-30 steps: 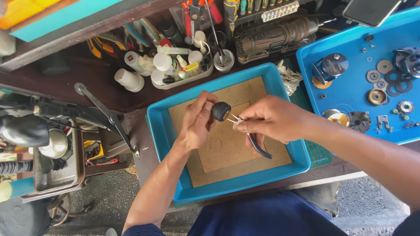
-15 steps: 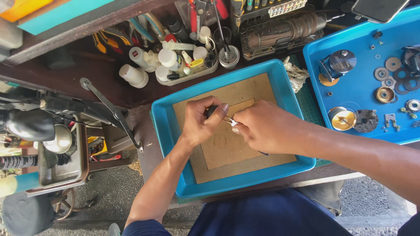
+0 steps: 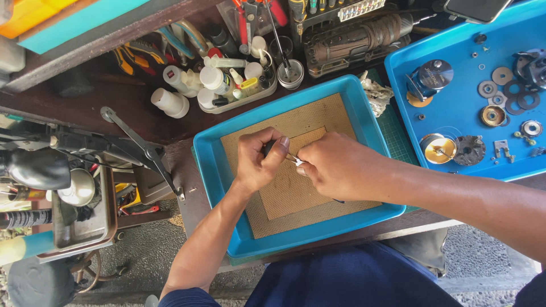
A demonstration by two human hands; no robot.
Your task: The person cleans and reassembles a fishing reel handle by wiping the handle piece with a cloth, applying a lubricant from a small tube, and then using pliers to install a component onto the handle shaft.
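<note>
Now left hand (image 3: 259, 162) pinches small dark part (image 3: 268, 149), frame middle, over blue tray (image 3: 227, 216). Right hand (image 3: 335, 167) grips thin metal tool (image 3: 294, 160), tip at part. Best: keep both steady, low over tray.

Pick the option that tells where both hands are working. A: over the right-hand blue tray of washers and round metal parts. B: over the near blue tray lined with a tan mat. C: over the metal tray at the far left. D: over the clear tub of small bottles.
B: the left hand and right hand meet over the tan mat inside the near blue tray, pinching a small part between them.
</note>
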